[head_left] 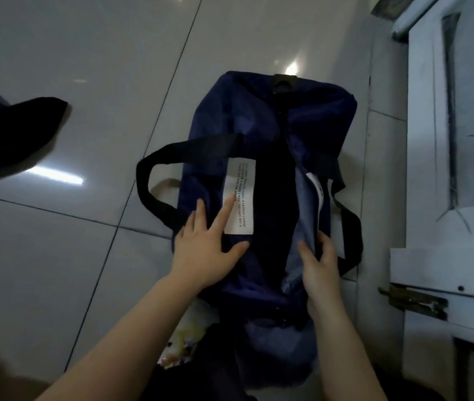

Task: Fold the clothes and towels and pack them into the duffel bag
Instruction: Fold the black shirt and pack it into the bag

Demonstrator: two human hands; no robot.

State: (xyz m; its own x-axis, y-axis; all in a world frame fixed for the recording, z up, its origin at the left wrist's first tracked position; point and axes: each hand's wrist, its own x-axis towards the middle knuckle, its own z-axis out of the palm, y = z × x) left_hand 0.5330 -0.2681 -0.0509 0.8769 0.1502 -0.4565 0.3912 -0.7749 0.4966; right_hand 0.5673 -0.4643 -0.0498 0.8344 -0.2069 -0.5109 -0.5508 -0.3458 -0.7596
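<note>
Left hand [205, 250] flat, fingers spread, pinning duffel bag [262, 180] at frame centre; right hand [321, 266] pinches pale blue cloth [306, 204], tucking it inside opening.

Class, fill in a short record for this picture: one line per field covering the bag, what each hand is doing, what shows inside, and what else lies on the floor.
bag: navy duffel bag on the tiled floor, top opening parted
label: white label on the bag's left side
left hand: left hand lies flat, fingers spread, pressing the bag's left side
right hand: right hand grips the right edge of the opening
inside: light blue cloth
handles: black handles
nearby: dark garment on the floor, far left
</note>
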